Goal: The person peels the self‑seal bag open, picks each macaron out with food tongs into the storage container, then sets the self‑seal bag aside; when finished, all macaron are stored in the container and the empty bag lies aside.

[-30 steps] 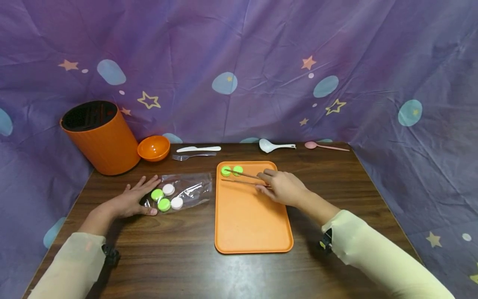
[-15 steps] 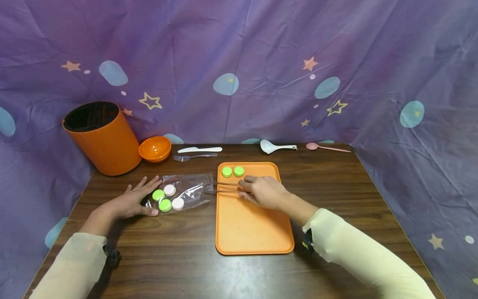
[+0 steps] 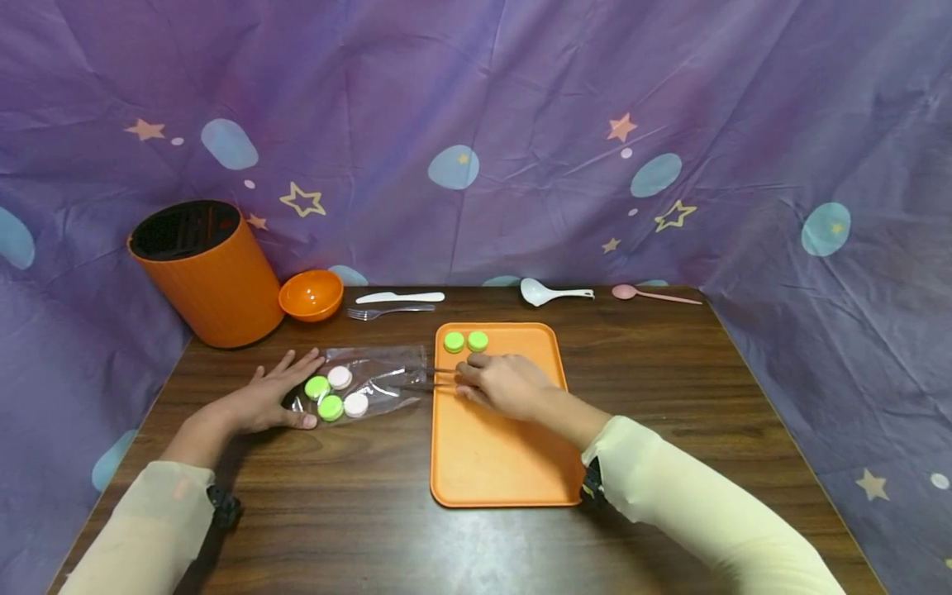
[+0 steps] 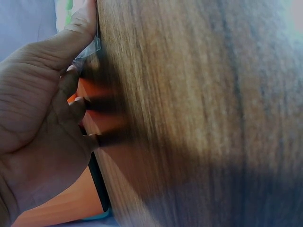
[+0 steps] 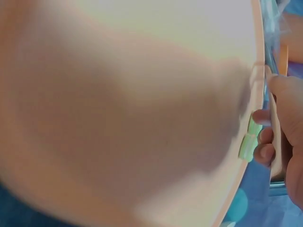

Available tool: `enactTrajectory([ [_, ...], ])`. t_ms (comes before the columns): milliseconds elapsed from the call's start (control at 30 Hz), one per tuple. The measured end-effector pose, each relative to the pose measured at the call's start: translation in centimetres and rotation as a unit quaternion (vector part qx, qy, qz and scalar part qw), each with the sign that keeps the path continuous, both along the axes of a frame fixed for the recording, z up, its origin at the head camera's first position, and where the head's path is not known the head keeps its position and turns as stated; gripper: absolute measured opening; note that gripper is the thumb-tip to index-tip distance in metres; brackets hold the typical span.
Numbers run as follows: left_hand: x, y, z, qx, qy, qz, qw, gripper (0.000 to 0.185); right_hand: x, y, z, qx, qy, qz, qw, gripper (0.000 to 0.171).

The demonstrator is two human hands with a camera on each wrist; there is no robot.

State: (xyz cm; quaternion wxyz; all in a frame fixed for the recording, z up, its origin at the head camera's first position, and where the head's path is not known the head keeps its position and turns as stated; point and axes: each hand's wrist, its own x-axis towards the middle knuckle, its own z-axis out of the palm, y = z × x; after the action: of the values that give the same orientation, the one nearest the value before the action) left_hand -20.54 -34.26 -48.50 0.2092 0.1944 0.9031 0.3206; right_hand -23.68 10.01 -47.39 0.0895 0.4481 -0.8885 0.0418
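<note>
The biggest risk, as I judge it, is the clear plastic bag [image 3: 364, 382] sliding or bunching on the desk [image 3: 357, 512]: the left hand [image 3: 271, 401] lies flat with straight fingers on its near-left end, pressing rather than gripping, and a push from the chopstick tips could shift the film. A smaller risk is a cap slipping from the tips, since the round caps are smooth and low.

The right hand [image 3: 502, 384] has its grip curled round a pair of chopsticks [image 3: 424, 378], which point left off the orange tray [image 3: 506, 471] to the bag's open right end. From the wrist view the pinch itself is too blurred to read.

Inside the bag lie 4 caps just beside the left fingertips: 2 green caps [image 3: 323, 397] and 2 pale pink caps [image 3: 347, 391], clustered and touching. 2 more green caps on the tray [image 3: 465, 341] sit side by side at its far-left corner.
</note>
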Motion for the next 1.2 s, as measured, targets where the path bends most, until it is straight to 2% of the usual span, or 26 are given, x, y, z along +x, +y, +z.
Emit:
enactTrajectory([
  [167,-0.1,-0.2,-0.4,-0.013,0.006,0.002,0.9999,0.113,0.3,-0.4,-0.1,-0.005,-0.027,0.026,0.999,0.024],
  [367,0.2,0.5,0.9,-0.014,-0.013,0.014,0.9997,0.115,0.4,-0.6,-0.3,-0.020,-0.043,0.062,0.997,0.028],
  [433,0.1,0.5,0.8,-0.014,-0.010,0.014,0.9998,0.115,0.4,-0.8,-0.4,-0.024,-0.044,0.070,0.996,0.029],
  [533,-0.3,-0.2,-0.5,-0.018,0.006,0.012,0.9998,0.117,0.5,-1.1,-0.6,-0.025,-0.041,0.078,0.996,0.032],
  [633,-1.0,-1.2,-2.3,-0.020,0.020,0.009,0.9996,0.118,0.5,-1.5,-0.7,-0.022,-0.037,0.080,0.996,0.033],
  [767,-2.0,-2.2,-4.2,-0.013,0.021,0.008,0.9997,0.118,0.6,-2.1,-0.7,-0.020,-0.039,0.078,0.996,0.032],
  [867,-2.2,-2.5,-4.6,-0.010,0.021,0.003,0.9997,0.117,0.6,-2.5,-0.8,-0.018,-0.040,0.076,0.996,0.033],
  [1100,-2.3,-2.4,-4.2,-0.021,0.013,0.008,0.9997,0.121,0.8,-3.3,-0.8,-0.011,-0.041,0.080,0.996,0.034],
  [1200,-2.5,-2.6,-4.5,-0.021,0.010,0.008,0.9997,0.125,0.9,-3.5,-0.7,-0.004,-0.037,0.079,0.996,0.032],
])
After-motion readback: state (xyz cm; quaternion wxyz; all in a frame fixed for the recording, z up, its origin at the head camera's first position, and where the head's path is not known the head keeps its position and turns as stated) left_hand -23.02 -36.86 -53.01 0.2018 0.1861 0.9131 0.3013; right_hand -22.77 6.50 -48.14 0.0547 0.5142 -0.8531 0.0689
